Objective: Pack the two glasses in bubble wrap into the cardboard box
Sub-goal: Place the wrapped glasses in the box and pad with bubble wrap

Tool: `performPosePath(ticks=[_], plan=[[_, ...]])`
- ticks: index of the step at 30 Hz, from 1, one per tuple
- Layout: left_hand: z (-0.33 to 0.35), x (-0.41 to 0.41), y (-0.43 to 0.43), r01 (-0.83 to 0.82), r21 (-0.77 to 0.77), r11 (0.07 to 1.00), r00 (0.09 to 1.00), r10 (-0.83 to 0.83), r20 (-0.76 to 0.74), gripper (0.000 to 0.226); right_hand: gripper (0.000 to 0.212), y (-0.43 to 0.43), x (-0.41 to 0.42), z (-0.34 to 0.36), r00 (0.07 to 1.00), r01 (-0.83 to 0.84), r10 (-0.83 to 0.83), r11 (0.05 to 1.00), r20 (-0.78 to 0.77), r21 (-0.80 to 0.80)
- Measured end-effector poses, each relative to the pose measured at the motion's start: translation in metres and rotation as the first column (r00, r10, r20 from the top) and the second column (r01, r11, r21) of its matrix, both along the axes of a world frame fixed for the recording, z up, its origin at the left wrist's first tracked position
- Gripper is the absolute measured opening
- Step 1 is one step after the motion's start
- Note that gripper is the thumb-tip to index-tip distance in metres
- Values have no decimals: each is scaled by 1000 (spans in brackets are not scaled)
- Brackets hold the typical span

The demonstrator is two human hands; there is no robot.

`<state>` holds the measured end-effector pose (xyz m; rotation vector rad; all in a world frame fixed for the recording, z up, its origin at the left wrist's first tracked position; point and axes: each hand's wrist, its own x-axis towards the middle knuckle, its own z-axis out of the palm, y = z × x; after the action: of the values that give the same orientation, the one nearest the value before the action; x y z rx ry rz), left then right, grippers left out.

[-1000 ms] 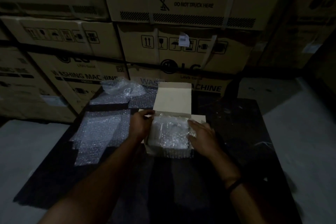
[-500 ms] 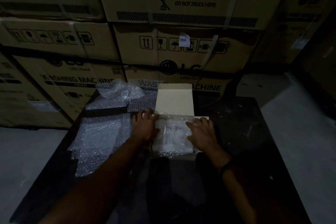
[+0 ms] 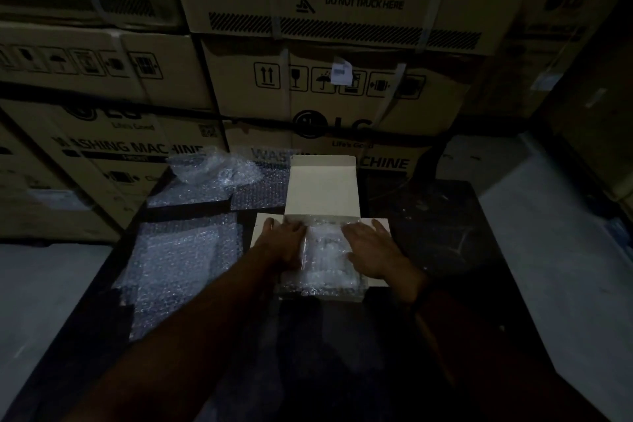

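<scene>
I note 1 small pale cardboard box (image 3: 322, 188) on the dark tabletop (image 3: 442, 216), with its lid flap standing open at the far side and its side flaps spread left and right. The clear bubble-wrap bundle (image 3: 327, 259) lies in the box opening and fills it from side to side. I cannot make out the 2 glasses separately through the wrap, so I cannot confirm that both are in. The left hand (image 3: 286, 245) lies flat on the bundle's left edge and the left flap, and the right hand (image 3: 373, 250) lies flat on the bundle's right part. The grip of each hand is apart: the fingers are laid out straight, pressing down and clamped on nothing. Assessment: the load is probably light, but it is fragile glass under a soft, springy, rather slippery skin. I would press only with flat palms, evenly from both sides, never with a fingertip on 1 spot. If the bundle must be lifted, I would take it around the body at its 2 long sides, not by a loose fold. Spare flat bubble-wrap sheets (image 3: 178, 260) lie on the tabletop left of the box.
</scene>
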<state>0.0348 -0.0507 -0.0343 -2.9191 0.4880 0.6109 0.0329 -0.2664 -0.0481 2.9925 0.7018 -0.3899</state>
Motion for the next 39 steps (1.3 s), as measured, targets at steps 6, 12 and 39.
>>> performPosePath(ticks=[6, 12, 39], plan=[[-4, 2, -4, 39, 37, 999, 999, -39, 13, 82, 64, 3, 4, -9, 998, -57, 58, 998, 26, -36], [0, 6, -9, 40, 48, 998, 999, -41, 5, 82, 66, 10, 6, -12, 998, -54, 54, 998, 27, 9], [12, 13, 17, 15, -125, 992, 994, -2, 108, 86, 52, 5, 36, -2, 1000, 16, -11, 975, -25, 221]])
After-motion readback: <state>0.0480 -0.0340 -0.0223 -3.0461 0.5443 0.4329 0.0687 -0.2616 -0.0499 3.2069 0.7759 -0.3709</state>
